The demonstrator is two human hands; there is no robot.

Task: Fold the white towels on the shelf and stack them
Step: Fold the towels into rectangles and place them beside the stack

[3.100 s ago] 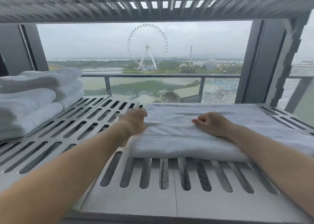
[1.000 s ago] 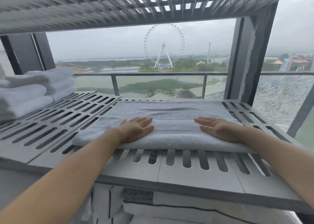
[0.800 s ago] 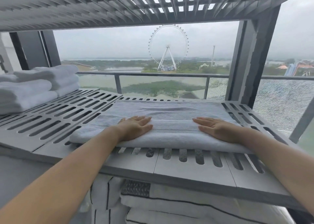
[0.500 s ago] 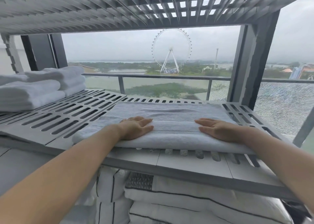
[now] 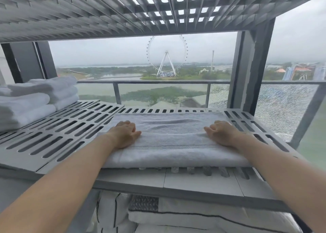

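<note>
A white towel (image 5: 172, 139), folded into a long strip, lies across the right half of the grey slatted shelf (image 5: 58, 137). My left hand (image 5: 124, 135) rests on the towel's left part, fingers slightly curled and pointing right. My right hand (image 5: 221, 134) rests on its right part, fingers curled and pointing left. Neither hand visibly pinches the cloth. A stack of folded white towels (image 5: 33, 100) sits at the shelf's far left.
Another slatted shelf (image 5: 123, 10) hangs low overhead. A dark upright post (image 5: 250, 70) stands at the back right corner. White pillows with black piping (image 5: 194, 218) fill the level below. Behind is a window with a railing and a Ferris wheel outside.
Both hands slid apart along the towel toward its ends, and their fingers went from flat to slightly curled. The camera view has tilted and shifted a little.
</note>
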